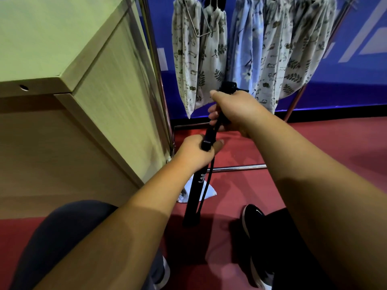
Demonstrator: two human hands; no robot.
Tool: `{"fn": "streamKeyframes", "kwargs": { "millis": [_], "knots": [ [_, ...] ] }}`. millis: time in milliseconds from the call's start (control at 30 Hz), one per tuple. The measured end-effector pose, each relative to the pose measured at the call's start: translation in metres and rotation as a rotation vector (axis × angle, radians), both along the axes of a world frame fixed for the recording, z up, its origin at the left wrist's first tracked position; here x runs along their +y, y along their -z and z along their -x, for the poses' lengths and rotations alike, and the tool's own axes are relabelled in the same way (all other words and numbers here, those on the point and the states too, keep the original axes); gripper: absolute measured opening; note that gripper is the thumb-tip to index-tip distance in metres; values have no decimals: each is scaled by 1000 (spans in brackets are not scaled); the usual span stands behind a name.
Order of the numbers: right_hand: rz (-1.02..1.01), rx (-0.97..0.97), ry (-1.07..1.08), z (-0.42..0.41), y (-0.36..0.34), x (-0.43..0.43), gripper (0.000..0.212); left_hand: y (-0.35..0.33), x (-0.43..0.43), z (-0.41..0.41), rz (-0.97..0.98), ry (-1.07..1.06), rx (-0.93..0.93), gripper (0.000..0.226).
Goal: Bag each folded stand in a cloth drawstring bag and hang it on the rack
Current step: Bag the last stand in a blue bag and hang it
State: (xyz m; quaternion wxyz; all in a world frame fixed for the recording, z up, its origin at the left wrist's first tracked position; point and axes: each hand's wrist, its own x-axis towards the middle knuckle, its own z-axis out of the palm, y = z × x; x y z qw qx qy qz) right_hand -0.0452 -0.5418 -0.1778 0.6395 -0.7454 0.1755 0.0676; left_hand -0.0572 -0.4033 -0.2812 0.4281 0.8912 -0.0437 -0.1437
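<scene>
Folded stand (199, 185) is standing nearly upright, its foot on the red floor (303, 147), just before the rack (238, 168). Left hand (194, 152) is gripping the mid-shaft, fingers curled round it. Right hand (236, 110) is gripping just below the head. Printed cloth bags (184, 59) are hanging behind.

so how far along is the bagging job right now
Done: several printed cloth bags hang on the rack, black tops poking from some. In hand: a black folded stand, unbagged, its foot on the floor, left hand gripping lower down and right hand near its head. Left: bag it, possibly in the pale cloth lying on the floor behind it, then hang it.
</scene>
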Motion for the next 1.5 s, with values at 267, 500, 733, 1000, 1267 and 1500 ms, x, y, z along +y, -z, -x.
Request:
{"fn": "streamKeyframes", "kwargs": {
  "millis": [267,500,733,1000,1267,1500],
  "knots": [
    [676,58,60,2,5,-4,59,-4,-22,20,242,56,123,40],
    [523,-80,40,3,6,-2,46,-1,-32,21,105,131,79,37],
    [636,-45,-173,9,5,-8,51,-18,-4,-1,-152,307,80,28],
    [538,-109,-320,17,11,-16,24,-26,4,-33,476,-32,9,66],
    [202,-84,-47,8,26,-18,29,-27,4,-33,576,-146,-61,19],
    [148,-55,-38,5,33,-9,42,-34,6,-26,562,-172,-43,16]
  ]
}}
